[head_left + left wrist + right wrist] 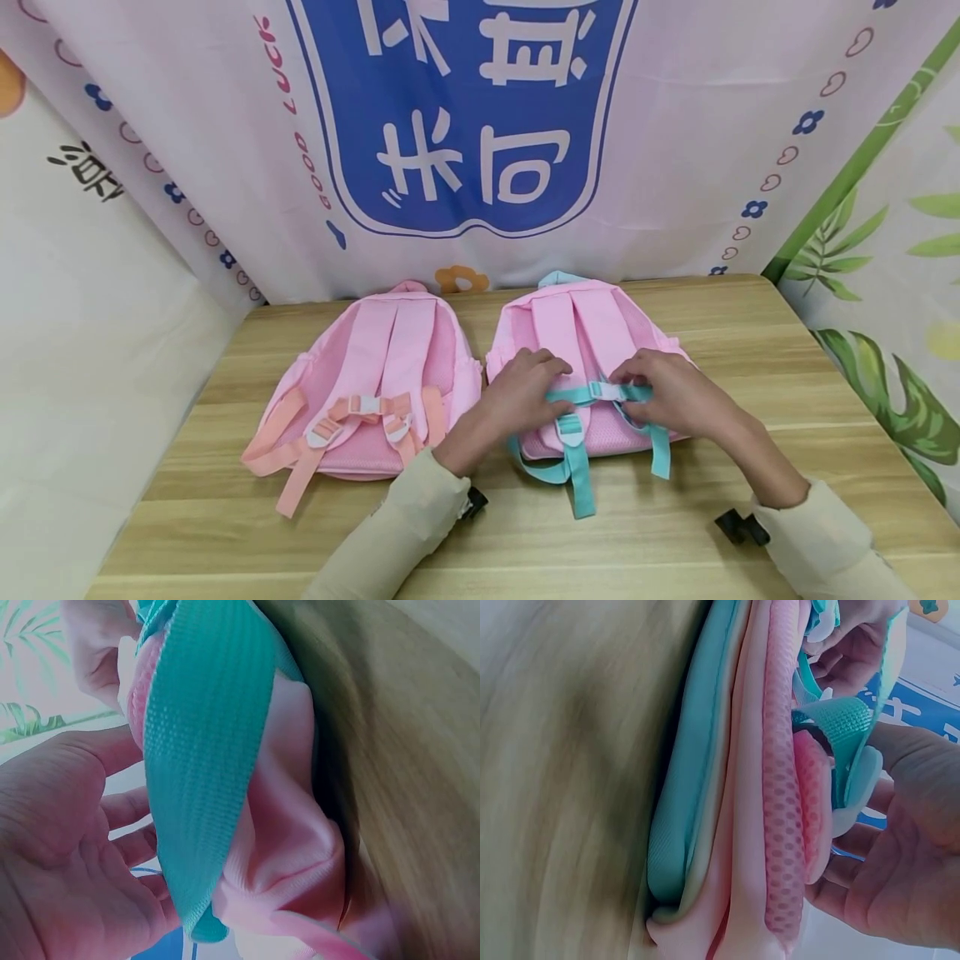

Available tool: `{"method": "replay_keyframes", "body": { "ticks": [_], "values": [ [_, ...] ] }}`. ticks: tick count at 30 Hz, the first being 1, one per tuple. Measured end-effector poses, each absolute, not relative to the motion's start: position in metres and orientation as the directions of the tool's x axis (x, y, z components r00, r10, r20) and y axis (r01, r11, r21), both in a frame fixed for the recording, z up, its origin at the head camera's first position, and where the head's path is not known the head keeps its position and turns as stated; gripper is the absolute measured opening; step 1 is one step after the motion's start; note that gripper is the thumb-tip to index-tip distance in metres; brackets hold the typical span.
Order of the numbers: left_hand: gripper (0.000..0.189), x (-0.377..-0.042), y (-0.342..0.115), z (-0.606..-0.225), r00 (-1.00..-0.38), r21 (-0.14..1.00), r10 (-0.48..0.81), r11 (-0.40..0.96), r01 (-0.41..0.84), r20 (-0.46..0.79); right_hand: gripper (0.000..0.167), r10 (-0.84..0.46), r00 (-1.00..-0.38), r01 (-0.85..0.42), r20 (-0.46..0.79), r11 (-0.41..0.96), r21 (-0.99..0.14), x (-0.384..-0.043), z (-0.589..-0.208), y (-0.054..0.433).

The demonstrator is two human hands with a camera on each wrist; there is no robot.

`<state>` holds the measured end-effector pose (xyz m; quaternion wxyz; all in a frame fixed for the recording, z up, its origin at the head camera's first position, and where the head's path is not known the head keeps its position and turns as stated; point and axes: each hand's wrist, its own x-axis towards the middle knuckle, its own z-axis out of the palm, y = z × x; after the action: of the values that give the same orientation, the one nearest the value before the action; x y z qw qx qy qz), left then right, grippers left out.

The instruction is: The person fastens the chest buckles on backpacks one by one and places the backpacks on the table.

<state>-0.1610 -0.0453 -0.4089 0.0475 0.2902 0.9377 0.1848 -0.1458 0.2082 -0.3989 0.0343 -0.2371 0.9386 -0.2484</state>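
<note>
A pink backpack with teal straps (592, 308) lies back-side up on the right of the table in the head view. Across its shoulder straps runs a teal chest strap (572, 395), and a white buckle (606, 391) on it looks joined. My left hand (522, 392) is at the strap's left end, thumb and fingers apart. On the other side, my right hand (670, 392) sits around the strap's right end, its thumb and fingertips also spread. In the right wrist view, its fingers reach beside a pale strap adjuster (860, 791). Whether either hand touches the strap is hard to tell.
A second pink backpack with peach straps (390, 342) lies to the left, its white chest buckle (366, 405) joined. Both stand on a wood-grain table (225, 500), close to a printed cloth backdrop (660, 208). Loose teal webbing (580, 483) hangs toward the front edge.
</note>
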Motion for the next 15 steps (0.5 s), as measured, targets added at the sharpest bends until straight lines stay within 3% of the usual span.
{"method": "replay_keyframes", "body": {
  "ticks": [15],
  "values": [
    [0.052, -0.158, -0.053, -0.405, -0.839, 0.35, 0.543, 0.794, 0.497, -0.042, 0.035, -0.432, -0.9, -0.405, 0.053, 0.786, -0.467, -0.141, -0.4, 0.219]
  ]
}}
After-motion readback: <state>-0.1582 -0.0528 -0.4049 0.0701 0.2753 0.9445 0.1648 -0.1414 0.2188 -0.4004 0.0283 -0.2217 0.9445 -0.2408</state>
